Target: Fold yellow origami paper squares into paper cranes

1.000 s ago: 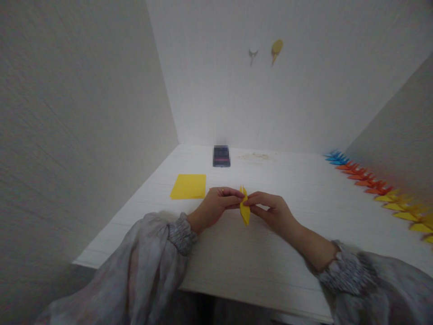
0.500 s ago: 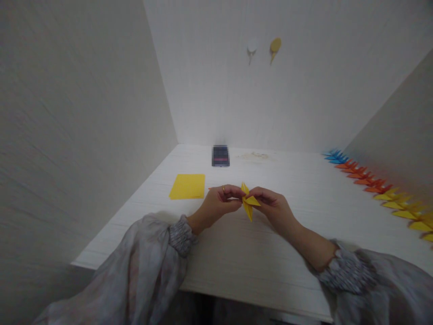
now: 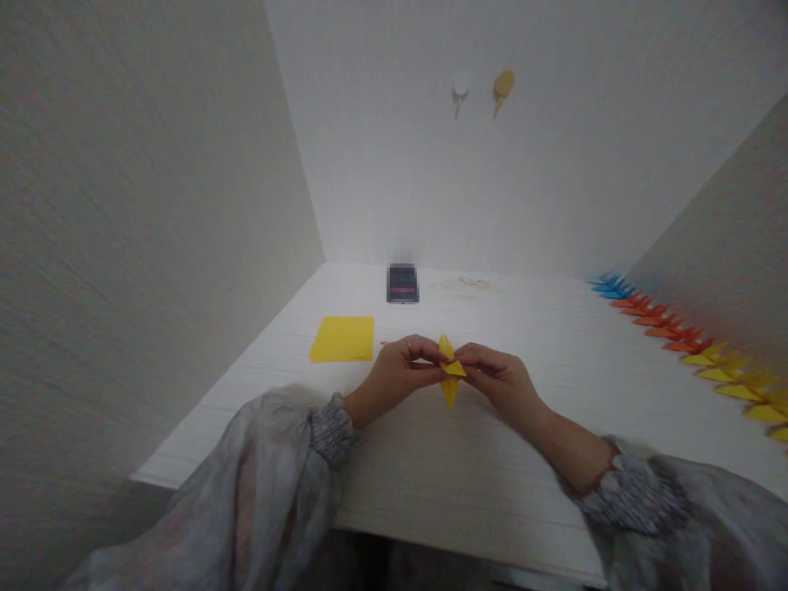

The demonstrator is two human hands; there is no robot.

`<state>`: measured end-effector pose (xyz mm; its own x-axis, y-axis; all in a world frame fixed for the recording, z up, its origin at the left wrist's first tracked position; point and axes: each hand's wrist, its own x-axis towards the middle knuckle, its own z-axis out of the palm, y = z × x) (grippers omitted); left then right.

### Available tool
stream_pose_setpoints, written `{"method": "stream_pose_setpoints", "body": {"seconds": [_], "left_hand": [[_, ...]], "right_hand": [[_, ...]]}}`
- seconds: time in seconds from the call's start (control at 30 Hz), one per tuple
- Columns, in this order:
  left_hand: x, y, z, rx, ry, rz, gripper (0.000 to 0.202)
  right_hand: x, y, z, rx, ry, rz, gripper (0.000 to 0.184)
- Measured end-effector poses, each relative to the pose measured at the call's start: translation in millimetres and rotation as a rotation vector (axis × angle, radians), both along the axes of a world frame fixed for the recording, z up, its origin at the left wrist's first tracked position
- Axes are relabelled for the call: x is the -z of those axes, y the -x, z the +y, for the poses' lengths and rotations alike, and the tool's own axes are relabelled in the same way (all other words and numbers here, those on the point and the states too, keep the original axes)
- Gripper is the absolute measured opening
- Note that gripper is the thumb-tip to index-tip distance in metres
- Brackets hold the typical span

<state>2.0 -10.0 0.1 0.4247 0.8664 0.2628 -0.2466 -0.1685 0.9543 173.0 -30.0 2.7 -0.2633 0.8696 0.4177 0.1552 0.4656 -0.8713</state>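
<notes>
- Centrally, a small, pointed piece of folded yellow paper (image 3: 451,394) is held over the front half of a white tabletop (image 3: 486,492); whether it touches the surface, I cannot tell
- The left hand (image 3: 403,369) grips its left side, thumb against fingers
- The right hand (image 3: 496,371) pinches it from the right, fingertips near the other hand's, with a yellow flap jutting out between them
- Beyond the left hand, to its left and apart from it, lies a flat square of plain yellow paper (image 3: 342,338)
- Along the table's right side runs a row of pointed folded-paper figures (image 3: 742,386), blue farthest, then orange-red, then yellow
- Possible trouble: uneven pulling could tear a crease, hard squeezing could crumple a tip, and a loosened pinch could let the folds spring apart
</notes>
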Motion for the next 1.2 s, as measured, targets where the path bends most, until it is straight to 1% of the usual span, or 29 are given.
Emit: {"method": "stream_pose_setpoints", "body": {"seconds": [0.07,0.17,0.33,0.43,0.53,0.67,0.8,0.93,1.0,1.2], "left_hand": [[1.1,0,1,-0.031,-0.053,-0.013,0.017],[0.4,1,1,-0.058,-0.087,-0.022,0.013],[-4.2,2,0,-0.023,-0.123,-0.035,0.011],[-6.0,3,-1,-0.032,-0.14,-0.037,0.01],[-6.8,3,-3,-0.035,-0.144,-0.041,0.011],[-8.4,2,-6,-0.073,-0.118,-0.011,0.011],[-9.1,1,-6,-0.133,-0.045,0.011,0.013],[-7.6,-1,-6,-0.114,0.067,-0.041,0.014],[-6.5,-2,-6,-0.123,0.107,-0.061,0.015],[-5.6,-3,-6,-0.172,0.121,-0.035,0.017]], "right_hand": [[-2.1,-1,0,-0.041,-0.007,-0.001,0.011],[-5.5,-3,0,-0.082,-0.015,-0.007,0.013],[-6.9,-2,-2,-0.044,-0.045,0.006,0.012],[-5.7,-2,-3,-0.015,-0.082,0.009,0.009],[-5.6,-1,-3,-0.016,-0.099,-0.002,0.006],[-8.0,4,-5,-0.01,-0.065,0.001,0.004],[-9.0,12,-10,0.069,-0.013,0.038,0.009],[-6.2,19,-12,0.13,0.049,0.1,0.009],[-4.8,21,-13,0.145,0.073,0.115,0.009],[-5.6,27,-14,0.184,0.165,0.191,0.011]]}}
